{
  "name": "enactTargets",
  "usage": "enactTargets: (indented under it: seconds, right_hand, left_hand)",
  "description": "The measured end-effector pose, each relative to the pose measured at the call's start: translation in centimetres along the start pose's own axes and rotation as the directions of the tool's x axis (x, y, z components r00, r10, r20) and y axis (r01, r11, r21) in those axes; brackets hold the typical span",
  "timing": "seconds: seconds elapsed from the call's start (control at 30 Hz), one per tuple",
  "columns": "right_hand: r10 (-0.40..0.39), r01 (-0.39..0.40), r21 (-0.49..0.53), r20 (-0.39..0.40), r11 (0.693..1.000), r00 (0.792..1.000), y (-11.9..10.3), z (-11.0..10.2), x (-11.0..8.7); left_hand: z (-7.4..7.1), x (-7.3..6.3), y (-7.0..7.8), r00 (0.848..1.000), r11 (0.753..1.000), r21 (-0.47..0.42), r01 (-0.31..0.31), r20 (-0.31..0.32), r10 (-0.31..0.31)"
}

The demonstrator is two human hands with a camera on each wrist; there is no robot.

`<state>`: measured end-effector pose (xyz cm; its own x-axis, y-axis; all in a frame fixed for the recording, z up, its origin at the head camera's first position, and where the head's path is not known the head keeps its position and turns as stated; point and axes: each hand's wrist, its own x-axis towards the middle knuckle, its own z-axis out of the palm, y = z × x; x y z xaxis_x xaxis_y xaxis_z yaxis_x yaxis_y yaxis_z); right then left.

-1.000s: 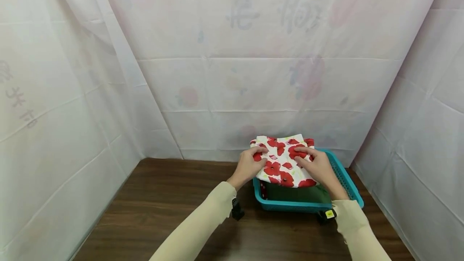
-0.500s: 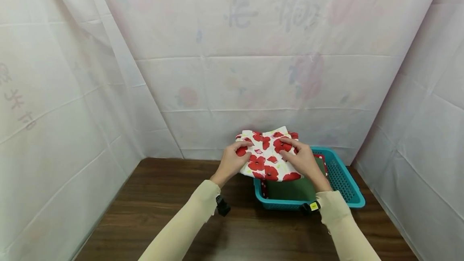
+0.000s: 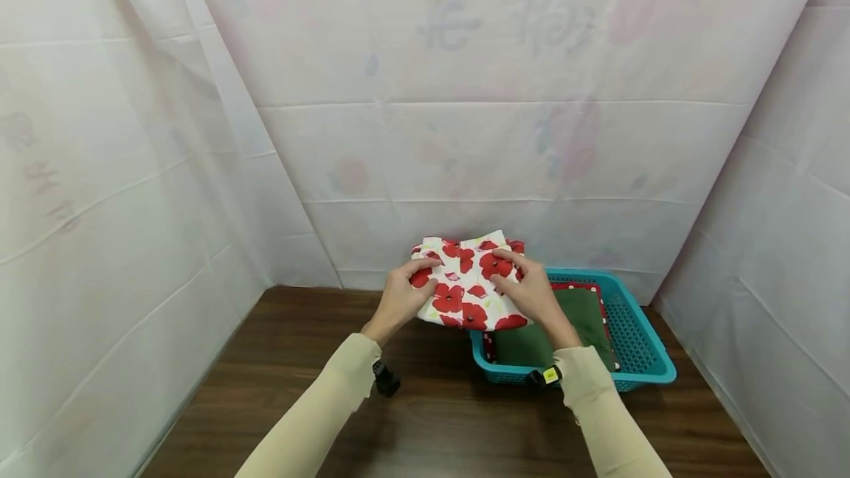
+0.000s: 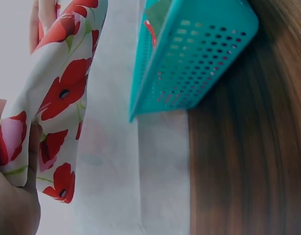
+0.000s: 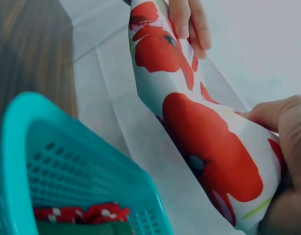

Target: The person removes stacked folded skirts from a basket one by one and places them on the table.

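Note:
Both hands hold a folded white cloth (image 3: 465,299) printed with red poppies, raised over the left edge of the teal basket (image 3: 654,334). My left hand (image 3: 401,299) grips the cloth's left side, thumb on the top face. On the opposite side, my right hand (image 3: 533,295) pinches it the same way. The wrist views show the folded cloth (image 4: 62,93) edge-on, with fingers tucked between or under its layers. Inside the basket lie a folded green cloth (image 3: 584,319) and a red cloth with white dots (image 3: 607,341), partly under the green one.
The perforated basket stands at the right of a dark wooden table (image 3: 279,389). White printed sheeting (image 3: 412,153) hangs behind the table and along both sides. Bare wood shows to the left of the basket and in front of it.
Both hands have carried the poppy cloth leftward from above the basket, so more of the green and red dotted cloths inside shows. The grip on the cloth looks the same.

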<state>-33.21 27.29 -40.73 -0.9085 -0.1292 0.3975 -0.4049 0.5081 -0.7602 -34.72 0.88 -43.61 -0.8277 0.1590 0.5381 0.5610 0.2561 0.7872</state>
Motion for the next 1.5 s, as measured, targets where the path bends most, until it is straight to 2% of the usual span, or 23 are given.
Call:
enactTargets:
  seconds: [0.23, 0.33, 0.43, 0.57, 0.73, 0.87, 1.1, 1.27, 1.5]
  right_hand:
    - [0.038, -0.039, 0.042, 0.015, 0.998, 0.999, -0.2, 2.3, -0.9]
    - [0.046, -0.046, 0.048, 0.006, 0.998, 0.999, -0.3, 3.1, -1.0]
    - [0.052, -0.052, 0.055, 0.003, 0.997, 0.999, -0.6, 3.8, -1.0]
    - [0.059, -0.061, 0.067, 0.032, 0.996, 0.998, -0.7, 5.0, -1.4]
    - [0.039, -0.047, 0.094, 0.086, 0.994, 0.996, -0.9, 6.4, -1.9]
    - [0.02, -0.031, 0.102, 0.105, 0.994, 0.994, -1.2, 7.4, -2.0]
    - [0.022, -0.029, 0.094, 0.074, 0.995, 0.997, -0.7, 9.1, -2.4]
    - [0.018, -0.027, 0.117, 0.075, 0.993, 0.997, 0.0, 11.0, -2.6]
    - [0.057, -0.068, 0.103, 0.113, 0.992, 0.992, 0.8, 13.5, -3.2]
  left_hand:
    - [-1.3, -1.3, -1.1, 1.0, 1.0, 0.015, 0.008, -0.022, -0.008]
    - [-1.7, -1.7, -1.1, 1.0, 1.0, 0.029, 0.008, -0.031, -0.007]
    - [-2.2, -2.2, -1.3, 0.999, 0.999, 0.045, -0.019, -0.041, 0.021]
    - [-3.2, -3.3, -2.5, 0.996, 0.994, 0.079, -0.072, -0.048, 0.076]
    - [-4.6, -4.9, -3.5, 0.994, 0.992, 0.1, -0.078, -0.064, 0.084]
    - [-5.2, -5.6, -4.0, 0.993, 0.991, 0.106, -0.086, -0.069, 0.093]
    - [-6.1, -6.0, -4.8, 0.998, 0.991, 0.127, -0.053, -0.017, 0.055]
    - [-7.2, -7.1, -6.1, 0.999, 0.987, 0.158, -0.029, -0.028, 0.033]
    - [-7.8, -8.9, -8.0, 0.999, 0.991, 0.132, 0.005, -0.039, 0.0]
